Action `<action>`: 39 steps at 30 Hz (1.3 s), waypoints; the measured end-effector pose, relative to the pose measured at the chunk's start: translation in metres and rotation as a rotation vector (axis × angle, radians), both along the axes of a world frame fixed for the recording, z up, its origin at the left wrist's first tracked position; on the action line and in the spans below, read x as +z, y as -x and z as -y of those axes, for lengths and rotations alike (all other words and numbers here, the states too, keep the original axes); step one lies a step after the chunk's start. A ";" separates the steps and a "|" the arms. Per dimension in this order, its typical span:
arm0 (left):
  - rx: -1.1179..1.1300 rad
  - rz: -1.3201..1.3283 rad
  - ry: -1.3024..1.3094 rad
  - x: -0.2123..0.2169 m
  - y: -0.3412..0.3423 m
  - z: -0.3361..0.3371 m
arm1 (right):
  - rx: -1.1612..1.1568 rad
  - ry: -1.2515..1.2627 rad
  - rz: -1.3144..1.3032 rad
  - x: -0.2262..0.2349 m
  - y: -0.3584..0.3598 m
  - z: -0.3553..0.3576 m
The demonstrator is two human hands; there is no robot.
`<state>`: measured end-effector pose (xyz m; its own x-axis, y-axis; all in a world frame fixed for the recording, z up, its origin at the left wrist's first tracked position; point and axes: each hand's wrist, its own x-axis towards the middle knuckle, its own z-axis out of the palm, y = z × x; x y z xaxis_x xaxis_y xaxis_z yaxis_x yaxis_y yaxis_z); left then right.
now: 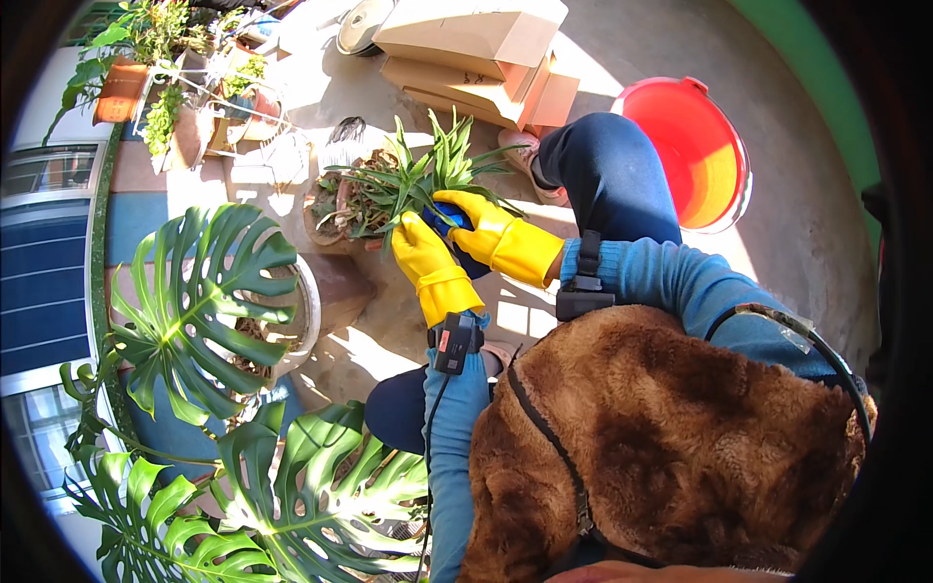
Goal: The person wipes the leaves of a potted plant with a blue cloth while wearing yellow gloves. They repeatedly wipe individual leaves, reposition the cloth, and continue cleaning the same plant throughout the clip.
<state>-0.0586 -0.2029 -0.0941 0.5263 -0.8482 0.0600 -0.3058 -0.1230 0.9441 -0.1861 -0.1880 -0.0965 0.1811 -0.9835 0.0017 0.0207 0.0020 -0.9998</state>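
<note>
While the yellow-gloved right hand (496, 233) curls its fingers around a blue item (445, 218), the left hand (420, 255) meets the lower leaves of the spiky green plant (416, 185) just beyond both gloves, its finger closure hidden.

A person in yellow rubber gloves works low over a spiky, aloe-like plant (465, 160) in a sunlit space. The right hand (486, 238) curls over a blue object (445, 218), its exact kind partly hidden, while the left hand (426, 260) meets the lower leaves, its fingertips close beside the right. Blue knit sleeves (671, 282) and a brown furry garment (661, 428) fill the foreground. A red bucket (671, 126) stands on the concrete floor (777, 107) at right, near cardboard boxes (466, 34); split-leaf monstera (190, 321) spreads at left, below potted plants (123, 89) in the upper corner.
</note>
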 end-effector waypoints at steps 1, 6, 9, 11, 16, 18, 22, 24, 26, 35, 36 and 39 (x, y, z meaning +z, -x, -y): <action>0.022 -0.040 -0.014 -0.001 -0.001 0.000 | -0.015 0.007 -0.002 0.000 0.000 0.001; 0.094 -0.339 0.033 -0.014 -0.006 0.001 | -0.071 -0.025 0.034 -0.005 -0.002 0.008; 0.065 -0.327 0.103 -0.024 -0.008 0.001 | -0.086 0.090 -0.099 -0.006 -0.008 0.010; 0.070 -0.349 0.133 -0.030 -0.009 0.000 | -0.101 0.058 0.052 -0.006 -0.009 0.009; 0.065 -0.249 0.023 -0.043 -0.021 -0.004 | -0.136 -0.106 0.226 -0.010 -0.006 0.001; 0.047 -0.258 0.072 -0.045 -0.023 -0.004 | -0.141 -0.048 0.148 -0.015 -0.008 0.003; 0.032 -0.442 0.104 -0.044 -0.017 -0.005 | -0.155 0.079 0.014 -0.026 -0.019 0.007; 0.005 -0.482 0.118 -0.039 -0.014 -0.006 | -0.118 0.110 -0.042 -0.029 -0.022 0.010; -0.015 -0.488 0.129 -0.035 -0.011 -0.008 | -0.029 0.055 -0.051 -0.030 -0.020 0.016; -0.148 -0.277 0.111 -0.036 -0.020 -0.012 | 0.268 -0.200 -0.133 -0.027 -0.004 0.051; -0.153 -0.257 0.067 -0.035 -0.021 -0.013 | 0.301 -0.239 -0.117 -0.026 -0.002 0.051; -0.216 -0.231 0.031 -0.028 -0.021 -0.017 | 0.359 -0.286 -0.066 -0.021 0.002 0.049</action>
